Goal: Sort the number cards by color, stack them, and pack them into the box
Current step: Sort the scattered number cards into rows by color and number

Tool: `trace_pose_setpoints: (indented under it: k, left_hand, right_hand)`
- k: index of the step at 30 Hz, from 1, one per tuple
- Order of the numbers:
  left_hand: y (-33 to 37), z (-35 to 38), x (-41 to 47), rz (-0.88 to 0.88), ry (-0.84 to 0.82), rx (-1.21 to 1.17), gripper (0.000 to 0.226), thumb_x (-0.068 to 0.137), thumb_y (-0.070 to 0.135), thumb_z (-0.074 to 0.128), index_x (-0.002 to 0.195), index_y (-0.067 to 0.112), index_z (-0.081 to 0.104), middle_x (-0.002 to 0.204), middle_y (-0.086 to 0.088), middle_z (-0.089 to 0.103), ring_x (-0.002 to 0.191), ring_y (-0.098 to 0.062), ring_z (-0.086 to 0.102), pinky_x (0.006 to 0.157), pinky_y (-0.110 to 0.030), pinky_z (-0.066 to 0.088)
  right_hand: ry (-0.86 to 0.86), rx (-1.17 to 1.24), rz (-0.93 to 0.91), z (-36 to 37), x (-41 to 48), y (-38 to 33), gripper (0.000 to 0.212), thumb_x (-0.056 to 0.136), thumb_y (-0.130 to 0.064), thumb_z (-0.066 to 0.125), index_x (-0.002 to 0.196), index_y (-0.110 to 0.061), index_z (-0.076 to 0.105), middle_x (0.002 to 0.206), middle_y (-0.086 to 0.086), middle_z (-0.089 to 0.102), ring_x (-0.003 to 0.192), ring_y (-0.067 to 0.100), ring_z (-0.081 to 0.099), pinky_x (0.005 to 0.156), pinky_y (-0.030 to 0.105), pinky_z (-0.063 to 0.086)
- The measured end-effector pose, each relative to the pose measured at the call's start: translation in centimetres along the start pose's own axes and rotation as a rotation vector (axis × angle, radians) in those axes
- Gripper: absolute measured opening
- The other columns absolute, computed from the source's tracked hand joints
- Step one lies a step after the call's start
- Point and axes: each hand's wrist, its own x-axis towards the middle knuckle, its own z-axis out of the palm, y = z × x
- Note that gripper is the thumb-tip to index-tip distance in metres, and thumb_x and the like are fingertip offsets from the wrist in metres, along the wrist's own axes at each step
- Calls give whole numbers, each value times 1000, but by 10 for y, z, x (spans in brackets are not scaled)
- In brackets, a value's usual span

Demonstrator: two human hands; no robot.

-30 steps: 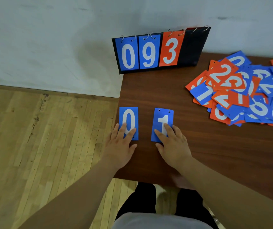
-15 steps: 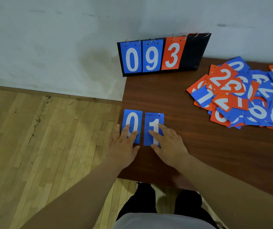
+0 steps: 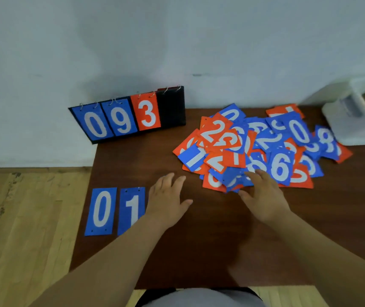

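Now, from above the person's shoulders: a dark brown wooden table (image 3: 199, 251) stands against a pale wall (image 3: 177, 41), with a wooden floor (image 3: 22, 218) to its left.

Near the table's left edge two cards lie flat, face up and side by side, almost touching. They are a blue 0 card (image 3: 100, 211) on the outside and a blue 1 card (image 3: 130, 209) just to its right.

The left hand (image 3: 168, 200) is palm down just right of the 1 card, fingers straight and slightly spread, holding nothing. Its wrist covers that card's lower right corner. Whether the palm touches the wood cannot be told.

The right hand (image 3: 263, 196) reaches to the near edge of the pile of number cards (image 3: 265, 140), a loose heap of blue and orange-red cards with white numerals, overlapping at all angles across the far right part of the table. The fingers are extended and relaxed, and the fingertips lie over a blue card at the heap's near edge. No card is gripped.

At the far left corner a black flip scoreboard (image 3: 170, 107) leans near the wall, showing blue 0, blue 9 and orange 3, with its last panel bare.

A white plastic box (image 3: 352, 129) sits at the far right, beside the heap and partly cut off by the frame.
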Motion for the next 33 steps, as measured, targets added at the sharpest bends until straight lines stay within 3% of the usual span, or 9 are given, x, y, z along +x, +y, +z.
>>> trace_pose_setpoints:
  k: [7,13,17,20,26,33]
  left_hand:
    - [115,27,75,-3,12,-19,74,90,64,59,151,34,31,160,-1,27,148,-25,24,116,-48,32]
    - [182,36,138,21,47,24,69,91,62,60,147,29,37,157,-3,34,145,-26,32,117,-43,34]
    - [215,38,184,25,45,6,71,91,62,60,151,34,33,161,-4,29,149,-28,25,120,-45,31]
    - [233,37,221,69,35,66,76,91,63,58,154,36,25,162,-5,26,149,-30,23,120,-47,28]
    - [247,37,271,62,29,123,72,95,57,56,156,30,29,164,-5,25,149,-31,23,121,-45,25]
    - [232,26,290,92,-83,66,56,94,38,67,146,30,47,153,5,37,140,-25,33,113,-37,36]
  right_hand:
    - [24,80,71,-45,56,110,67,91,-44,67,149,-24,43,158,10,34,143,33,35,110,49,41]
    - [-5,99,144,-71,108,155,73,87,-49,69,150,-28,38,160,7,30,141,35,35,108,51,41]
    - [35,92,161,-84,146,177,72,87,-52,68,149,-28,40,159,9,30,142,35,33,107,53,43]
    - [69,121,167,-92,176,190,72,89,-54,66,150,-28,40,159,12,29,143,37,30,109,53,39]
    - [73,68,198,-94,234,196,68,93,-59,55,151,-30,34,158,12,34,143,39,32,111,54,38]
    - [147,104,232,-88,247,208,66,87,-56,70,144,-36,44,136,7,49,125,31,45,98,47,46]
